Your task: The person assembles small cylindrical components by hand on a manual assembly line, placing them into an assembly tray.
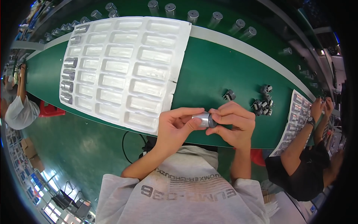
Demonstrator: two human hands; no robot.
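Note:
Between my two hands, close to the table's front edge, is a silver metal cylinder (201,120) with a dark cap (212,121) on its right end; it looks like a small motor. My left hand (173,128) is closed around the silver body with thumb and fingers. The fingertips of my right hand (239,122) pinch the dark cap end. Beyond my right hand lie a loose black-and-metal part (229,95) and a cluster of several similar parts (265,106). A white compartment tray (180,56) sits to the left, with several silver cylinders (68,74) in its leftmost column.
Across the green table (209,71), behind a pale rail (238,45), several upright cylinders (192,16) stand in a row. A co-worker's arms (298,143) and another filled tray (290,128) are at right. Another person (21,111) sits at far left by a red stool (50,109).

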